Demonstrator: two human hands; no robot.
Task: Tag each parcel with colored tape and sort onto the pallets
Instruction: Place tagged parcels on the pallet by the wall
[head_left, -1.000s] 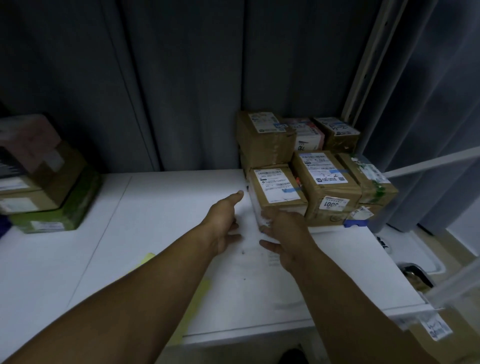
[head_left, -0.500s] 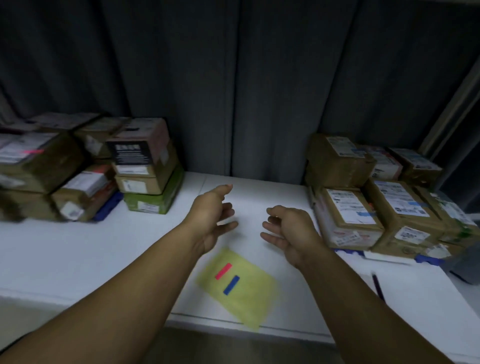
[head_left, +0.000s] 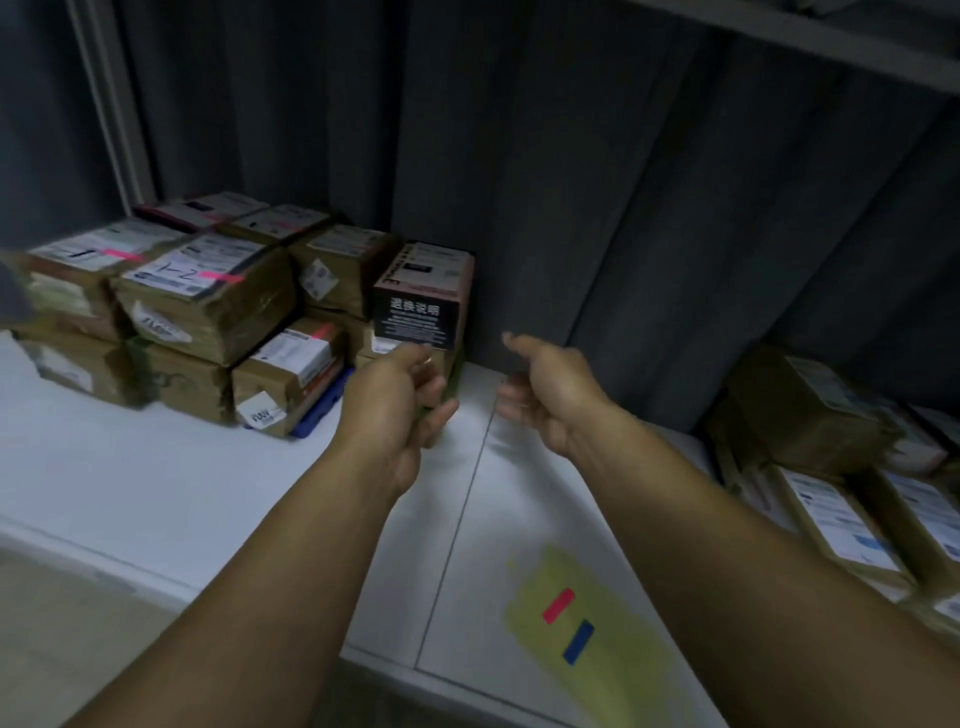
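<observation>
Both hands empty, left hand (head_left: 395, 400) loosely curled, right hand (head_left: 545, 389) spread, near black-fronted parcel (head_left: 418, 299) stacked on bench (head_left: 156, 467); stiff cardboard, probably light, grip opposite side walls

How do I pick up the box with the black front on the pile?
Come from the front, I think. The black-fronted box sits upright on top; its right wall is free, so hold there, and its left top edge, since a brown parcel crowds that side.
</observation>
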